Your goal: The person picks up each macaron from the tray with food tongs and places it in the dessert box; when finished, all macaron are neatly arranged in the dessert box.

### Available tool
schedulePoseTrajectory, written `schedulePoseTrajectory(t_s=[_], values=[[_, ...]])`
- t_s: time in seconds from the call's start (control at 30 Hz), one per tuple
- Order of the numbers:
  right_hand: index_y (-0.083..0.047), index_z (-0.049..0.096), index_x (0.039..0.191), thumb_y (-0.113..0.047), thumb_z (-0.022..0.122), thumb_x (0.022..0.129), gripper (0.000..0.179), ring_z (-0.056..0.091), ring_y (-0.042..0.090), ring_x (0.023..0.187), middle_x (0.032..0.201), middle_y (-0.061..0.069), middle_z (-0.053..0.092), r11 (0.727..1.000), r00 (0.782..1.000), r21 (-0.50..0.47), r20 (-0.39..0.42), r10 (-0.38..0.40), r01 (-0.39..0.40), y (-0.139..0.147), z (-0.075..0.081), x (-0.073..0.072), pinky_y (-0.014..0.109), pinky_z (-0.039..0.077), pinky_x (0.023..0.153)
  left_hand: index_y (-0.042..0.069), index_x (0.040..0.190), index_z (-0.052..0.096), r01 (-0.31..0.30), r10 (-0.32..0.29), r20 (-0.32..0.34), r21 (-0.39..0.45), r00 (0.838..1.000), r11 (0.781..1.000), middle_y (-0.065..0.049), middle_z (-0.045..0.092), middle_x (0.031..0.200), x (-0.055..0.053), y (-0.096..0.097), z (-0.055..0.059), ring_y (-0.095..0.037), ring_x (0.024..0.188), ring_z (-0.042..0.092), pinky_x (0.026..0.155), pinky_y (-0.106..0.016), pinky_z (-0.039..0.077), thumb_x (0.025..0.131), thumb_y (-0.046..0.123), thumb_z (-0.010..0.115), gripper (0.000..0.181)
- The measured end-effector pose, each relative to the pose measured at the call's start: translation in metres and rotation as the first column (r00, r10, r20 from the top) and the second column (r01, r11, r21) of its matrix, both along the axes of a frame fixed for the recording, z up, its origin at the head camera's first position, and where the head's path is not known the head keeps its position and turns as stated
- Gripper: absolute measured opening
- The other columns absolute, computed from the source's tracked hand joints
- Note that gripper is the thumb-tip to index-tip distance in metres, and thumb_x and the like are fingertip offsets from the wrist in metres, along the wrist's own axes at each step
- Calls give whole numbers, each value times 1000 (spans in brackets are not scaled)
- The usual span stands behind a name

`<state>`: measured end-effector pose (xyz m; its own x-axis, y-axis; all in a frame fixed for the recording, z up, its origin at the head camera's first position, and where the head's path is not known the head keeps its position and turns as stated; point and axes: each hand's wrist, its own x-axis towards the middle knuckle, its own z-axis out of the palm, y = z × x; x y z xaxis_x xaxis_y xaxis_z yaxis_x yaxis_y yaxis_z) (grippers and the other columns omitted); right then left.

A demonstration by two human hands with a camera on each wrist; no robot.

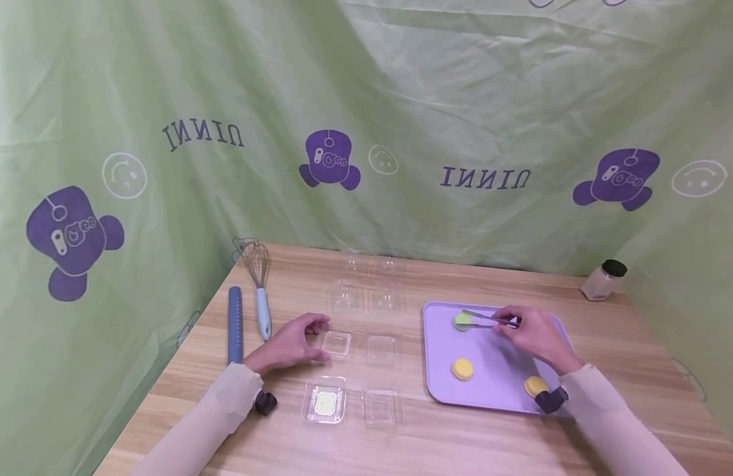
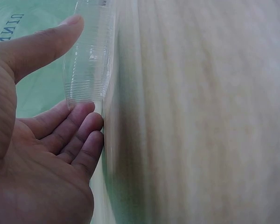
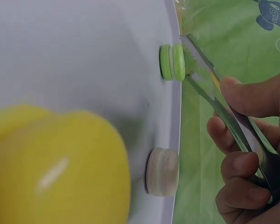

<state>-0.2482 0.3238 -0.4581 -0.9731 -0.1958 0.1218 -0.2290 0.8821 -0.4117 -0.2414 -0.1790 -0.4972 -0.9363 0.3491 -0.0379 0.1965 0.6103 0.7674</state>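
My right hand holds metal tongs. Their spread tips stand on either side of a green macaron at the back of the purple tray. Two yellow macarons, one nearer the middle and one by the right wrist, share the tray. A pale macaron shows in the right wrist view; my hand hides it from the head view. My left hand rests beside a clear plastic box, thumb and fingers apart, fingertips at its edge.
Several clear boxes stand mid-table; the front-left box has a pale yellow piece in it. At left lie a whisk and a blue perforated bar. A dark-lidded jar stands back right. A green curtain surrounds the table.
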Motion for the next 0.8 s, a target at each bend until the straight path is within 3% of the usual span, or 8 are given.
schedulePoseTrajectory(t_s=[0.33,0.8], values=[[-9,77,106,-23,79,86,25,60,9,72,95,8,77,999,999,16,11,46,-46,-2,-4,-2,24,46,62,10,139,57,-2,2,4,2,1000,1000,3,68,124,1,0,2,-18,112,60,106,-42,52,67,30,93,83],[-6,79,98,-16,78,85,16,56,10,65,87,9,77,999,996,1,-82,32,-32,-7,-8,0,23,45,58,11,138,57,-10,10,8,-12,1000,1000,2,68,124,4,2,7,-18,112,60,107,-43,51,68,29,93,81]])
